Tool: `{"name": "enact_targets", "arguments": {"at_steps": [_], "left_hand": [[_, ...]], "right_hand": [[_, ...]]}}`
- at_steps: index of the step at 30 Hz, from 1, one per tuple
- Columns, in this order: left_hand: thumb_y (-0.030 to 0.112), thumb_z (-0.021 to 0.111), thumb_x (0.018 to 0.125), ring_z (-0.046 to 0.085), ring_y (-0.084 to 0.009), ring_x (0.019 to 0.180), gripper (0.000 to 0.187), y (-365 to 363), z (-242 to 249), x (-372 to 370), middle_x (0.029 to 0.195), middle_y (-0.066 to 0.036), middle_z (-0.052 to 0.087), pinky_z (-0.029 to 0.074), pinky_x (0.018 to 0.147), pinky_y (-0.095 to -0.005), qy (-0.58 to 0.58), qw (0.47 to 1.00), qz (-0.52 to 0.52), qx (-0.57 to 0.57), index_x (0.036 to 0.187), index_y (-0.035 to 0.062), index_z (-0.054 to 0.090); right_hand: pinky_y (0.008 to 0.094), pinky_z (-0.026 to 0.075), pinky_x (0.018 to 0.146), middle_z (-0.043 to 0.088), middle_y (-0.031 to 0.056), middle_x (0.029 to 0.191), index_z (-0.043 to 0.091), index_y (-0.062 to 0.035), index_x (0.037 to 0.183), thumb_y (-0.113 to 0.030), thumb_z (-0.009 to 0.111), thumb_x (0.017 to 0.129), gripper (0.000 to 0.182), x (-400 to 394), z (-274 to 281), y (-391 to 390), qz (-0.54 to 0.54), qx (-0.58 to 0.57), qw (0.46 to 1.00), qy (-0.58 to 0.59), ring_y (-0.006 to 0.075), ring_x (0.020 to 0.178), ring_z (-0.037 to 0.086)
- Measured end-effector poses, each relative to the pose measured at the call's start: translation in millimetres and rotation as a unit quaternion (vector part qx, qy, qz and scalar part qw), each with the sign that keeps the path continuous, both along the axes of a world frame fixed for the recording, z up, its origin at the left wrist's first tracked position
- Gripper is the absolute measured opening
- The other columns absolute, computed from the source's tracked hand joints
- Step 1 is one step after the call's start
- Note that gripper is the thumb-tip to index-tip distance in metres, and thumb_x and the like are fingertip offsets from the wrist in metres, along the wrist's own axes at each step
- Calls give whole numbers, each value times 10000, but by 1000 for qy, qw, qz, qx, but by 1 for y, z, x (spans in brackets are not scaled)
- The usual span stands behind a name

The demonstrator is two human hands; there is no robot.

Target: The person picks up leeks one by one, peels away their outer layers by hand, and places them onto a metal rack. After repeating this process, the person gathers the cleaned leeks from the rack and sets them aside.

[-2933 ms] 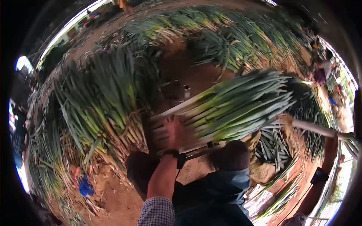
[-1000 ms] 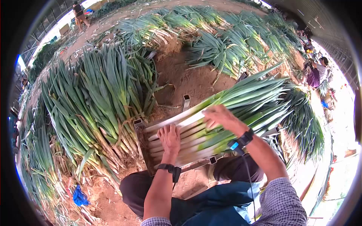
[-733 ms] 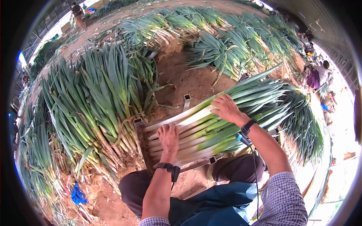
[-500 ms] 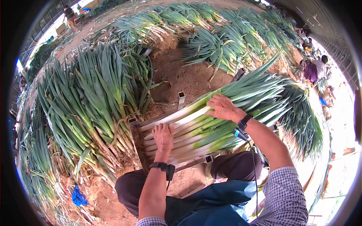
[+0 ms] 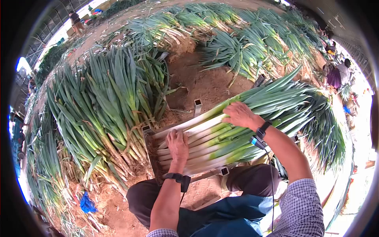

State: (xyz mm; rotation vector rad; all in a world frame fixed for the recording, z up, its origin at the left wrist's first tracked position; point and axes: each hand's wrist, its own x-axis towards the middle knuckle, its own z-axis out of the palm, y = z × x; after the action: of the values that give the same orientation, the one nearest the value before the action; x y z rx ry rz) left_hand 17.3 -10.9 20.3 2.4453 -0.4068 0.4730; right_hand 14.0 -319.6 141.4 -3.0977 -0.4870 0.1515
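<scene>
Large green onions [image 5: 205,155] lie side by side across a metal frame [image 5: 151,160], white stalks to the left and long green leaves to the upper right. My left hand [image 5: 177,146] rests over the white stalks near the root end, its fingers curled down on one. Farther up, at the pale green part, my right hand [image 5: 239,114] is closed around an upper stalk. The fingertips of both hands are partly hidden. Root ends sit against the frame's left side plate.
A big heap of green onions [image 5: 106,94] stands left of the frame. More piles [image 5: 237,51] lie behind it. A square metal post [image 5: 197,106] rises at the frame's far side. A blue scrap [image 5: 87,203] lies on the ground at left. People [image 5: 339,73] are at the far right.
The whole view has shifted, so everything appears slightly farther right and lower. Both hands keep nearly the same places on the stalks.
</scene>
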Motion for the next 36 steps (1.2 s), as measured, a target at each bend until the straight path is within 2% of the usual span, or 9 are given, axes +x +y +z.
{"name": "enact_targets", "arguments": {"at_steps": [4,11,15,18,20,21,22,26,36], "left_hand": [[274,610,952,460,-412,1239,337,-4,-5,-1,1262,-174,548,368,1058,-525,11,999,17,31,1191,38,642],[273,594,955,441,-409,1259,350,1,-9,-1,1291,-179,519,343,1072,-529,13,1000,-7,26,1214,39,625],[168,618,936,525,-355,1101,244,3,-8,2,1234,-150,534,429,967,-527,29,999,-10,15,1151,51,605],[197,562,958,514,-349,1159,203,1,-15,-1,1273,-163,544,414,1009,-505,76,997,-5,5,1091,68,644],[216,525,972,507,-344,1197,215,5,-22,-1,1299,-173,551,404,1037,-491,87,996,-7,-31,1051,79,670],[225,571,946,494,-372,1244,228,-1,-41,5,1257,-183,587,407,1033,-490,-3,1000,28,1,1066,59,671],[247,572,955,520,-362,1174,222,1,-12,-1,1177,-172,607,412,999,-502,-25,998,55,-8,1067,83,672],[258,568,967,530,-360,1020,214,-1,1,-6,1041,-142,596,415,935,-505,14,999,17,-31,1041,86,671],[94,577,889,512,-360,1070,296,-62,13,-9,1100,-159,566,403,931,-478,6,993,-94,-73,1184,78,600]], "right_hand": [[417,430,934,640,84,934,640,-62,958,-323,687,837,292,-17,2,-3,58,9,978,-199,275,988,573],[402,449,875,622,79,861,628,-79,881,-318,675,849,247,-30,-7,-8,52,1,990,-133,265,934,575],[442,499,777,631,95,847,686,-107,918,-324,655,835,235,-3,-25,-31,113,-64,988,-83,285,841,611],[473,517,869,704,145,1057,692,-79,1138,-408,595,906,414,19,-33,-28,16,-42,999,-1,355,1011,649],[498,497,869,687,181,972,709,-64,1023,-385,630,879,360,20,-19,-18,8,12,1000,-16,383,956,630],[493,484,894,686,177,959,709,-66,990,-375,636,873,338,18,-8,-11,-3,-17,1000,15,368,960,629],[493,451,923,661,172,959,688,-59,987,-335,633,874,303,13,-10,-13,20,20,999,-24,360,995,598],[479,381,976,573,166,989,635,-48,1070,-279,643,852,318,-6,-24,-9,-4,37,997,-69,359,1027,507],[477,377,975,563,165,1018,604,-34,1109,-266,663,826,370,-15,-22,-7,13,59,994,-93,355,1034,494]]}}
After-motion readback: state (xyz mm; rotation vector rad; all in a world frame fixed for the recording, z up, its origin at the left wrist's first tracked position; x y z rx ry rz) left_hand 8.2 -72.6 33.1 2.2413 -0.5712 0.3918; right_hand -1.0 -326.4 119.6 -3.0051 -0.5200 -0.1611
